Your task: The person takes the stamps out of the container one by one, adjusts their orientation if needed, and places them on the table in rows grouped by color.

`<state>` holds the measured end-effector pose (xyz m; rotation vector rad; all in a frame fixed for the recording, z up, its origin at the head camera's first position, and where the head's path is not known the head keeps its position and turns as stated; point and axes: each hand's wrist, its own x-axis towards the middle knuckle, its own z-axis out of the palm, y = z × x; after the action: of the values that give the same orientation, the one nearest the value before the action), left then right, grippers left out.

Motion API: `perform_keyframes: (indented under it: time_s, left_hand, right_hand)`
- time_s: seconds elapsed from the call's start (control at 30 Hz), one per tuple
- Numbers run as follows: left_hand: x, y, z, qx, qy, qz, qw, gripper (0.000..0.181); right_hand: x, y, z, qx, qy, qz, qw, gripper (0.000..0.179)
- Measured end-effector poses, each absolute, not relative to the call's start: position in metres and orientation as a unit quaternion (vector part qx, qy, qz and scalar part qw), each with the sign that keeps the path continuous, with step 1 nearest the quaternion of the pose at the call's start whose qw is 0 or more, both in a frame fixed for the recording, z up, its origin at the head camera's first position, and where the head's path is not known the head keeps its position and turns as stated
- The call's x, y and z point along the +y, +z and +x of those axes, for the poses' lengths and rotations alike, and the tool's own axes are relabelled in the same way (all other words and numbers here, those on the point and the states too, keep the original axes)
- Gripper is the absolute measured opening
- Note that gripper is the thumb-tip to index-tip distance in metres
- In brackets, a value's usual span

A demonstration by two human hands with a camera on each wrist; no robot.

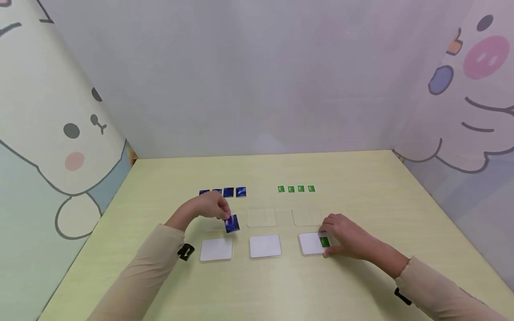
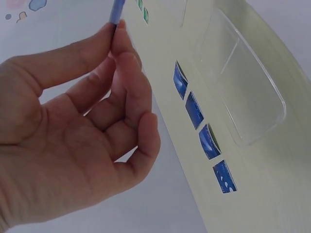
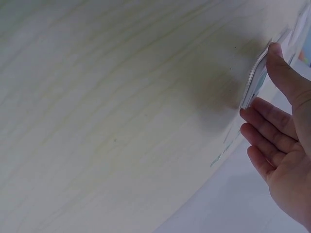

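My left hand [image 1: 210,205] pinches a small blue square card [image 1: 231,224] between thumb and fingertips, raised above the table; in the left wrist view only its thin edge [image 2: 116,10] shows. My right hand [image 1: 348,236] grips the right-hand flat white case [image 1: 310,244] by its edges, thumb on the near side and fingers on the far side. A small green card [image 1: 324,242] lies at that case's right end, between thumb and fingers. In the right wrist view the clear edge of the case [image 3: 253,77] shows between thumb and fingertips.
Two more white cases, one at left [image 1: 216,249] and one in the middle [image 1: 265,246], share the row. Behind them lie clear plastic lids [image 1: 261,217]. Several blue cards [image 1: 228,192] and green cards [image 1: 291,189] form rows farther back. A pale curtain [image 1: 257,80] borders the table.
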<state>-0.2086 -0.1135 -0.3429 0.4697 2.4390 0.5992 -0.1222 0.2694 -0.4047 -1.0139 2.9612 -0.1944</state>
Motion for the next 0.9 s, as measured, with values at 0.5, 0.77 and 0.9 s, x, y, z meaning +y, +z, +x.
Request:
perform_keyframes:
  time_s: [0.5,0.77,0.9]
  left_hand:
    - [-0.131,-0.342,-0.203,0.918,0.219,0.154,0.294,0.008]
    - [-0.137,-0.344,-0.203,0.922,0.208,0.147,0.291,0.007]
    - [-0.143,-0.345,-0.204,0.925,0.203,0.145,0.287,0.007]
  right_hand:
    - [0.270,-0.406,-0.122,0.942,-0.059,-0.331,-0.008,0.049]
    - [0.269,-0.405,-0.122,0.944,-0.064,-0.325,0.003,0.049]
    - [0.269,-0.406,-0.122,0.943,-0.066,-0.326,0.001,0.050]
